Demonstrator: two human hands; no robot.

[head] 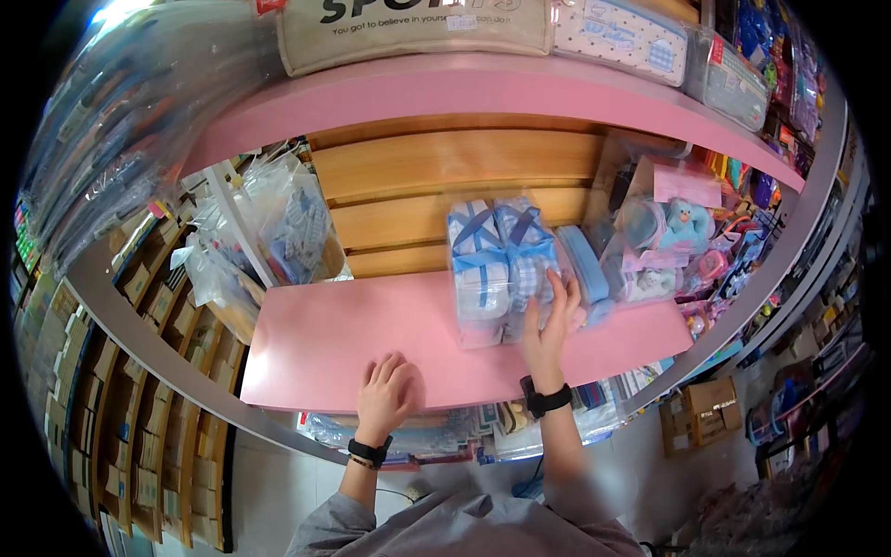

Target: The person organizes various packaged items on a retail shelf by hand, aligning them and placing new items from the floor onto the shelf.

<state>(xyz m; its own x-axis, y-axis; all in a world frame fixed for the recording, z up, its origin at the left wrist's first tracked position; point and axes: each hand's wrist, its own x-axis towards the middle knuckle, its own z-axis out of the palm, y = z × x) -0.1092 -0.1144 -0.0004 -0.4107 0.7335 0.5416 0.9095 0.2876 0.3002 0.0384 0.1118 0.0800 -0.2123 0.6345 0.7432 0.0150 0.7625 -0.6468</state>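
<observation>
On the pink shelf board, blue-and-white fabric items with ribbon bows stand in clear plastic packaging. My right hand, with a black wristband, reaches to the right-hand packet, its fingers spread against the plastic; whether it grips the packet is unclear. A light-blue oblong case stands just right of that packet. My left hand, wearing a black band and a beaded bracelet, rests near the front edge of the board with nothing visible in it. Its fingers are slightly bent.
A higher pink shelf crosses above, bearing a large beige pouch. Plastic-wrapped goods hang at the left; packaged plush items stand at the right. Bagged goods lie below the board. A cardboard box sits on the floor.
</observation>
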